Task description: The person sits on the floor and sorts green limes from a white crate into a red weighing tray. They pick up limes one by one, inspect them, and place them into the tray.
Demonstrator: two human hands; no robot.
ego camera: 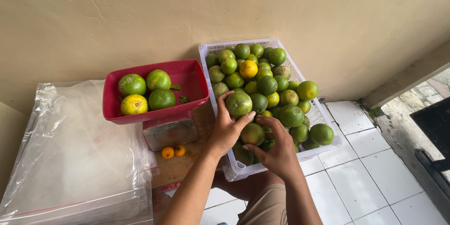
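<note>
A white plastic crate (328, 146) stands heaped with several green oranges and a few yellow ones. My left hand (226, 129) grips a green orange (239, 103) at the crate's near left side. Beside it, my right hand (277, 150) wraps around another green orange (252, 134) low in the pile. A red tray (192, 77) sits on a small scale (169, 133) to the left and holds three green oranges and a yellow one (134, 104).
Two tiny orange fruits (173, 151) lie on the wooden board (180, 168) under the scale. Large clear plastic bags (70, 150) cover the surface at the left. A beige wall rises behind; white floor tiles (370, 173) spread to the right.
</note>
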